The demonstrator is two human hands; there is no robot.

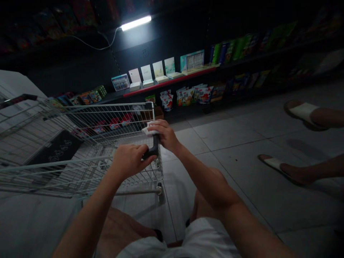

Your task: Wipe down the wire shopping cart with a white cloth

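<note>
A wire shopping cart (pixel 107 161) stands in front of me, stretching off to the left. My left hand (pixel 130 159) is closed round the black end piece (pixel 153 150) of the cart, thumb along its near side. In my right hand (pixel 164 134) is a crumpled white cloth or tissue (pixel 148 130), pressed against the far part of that same black piece. Its fingers are bent over the white material, hiding part of it. Inside the cart lies a dark flat panel (pixel 63 147) with pale markings.
Behind the cart runs a dark shelf with a red edge (pixel 172 81), carrying small boxes and display sets. Snack bags (pixel 185 96) sit on the lower shelf. A lit tube lamp (pixel 136 23) hangs above. At right, another person's feet in white slippers (pixel 274 162) stand on the tiled floor (pixel 228 179).
</note>
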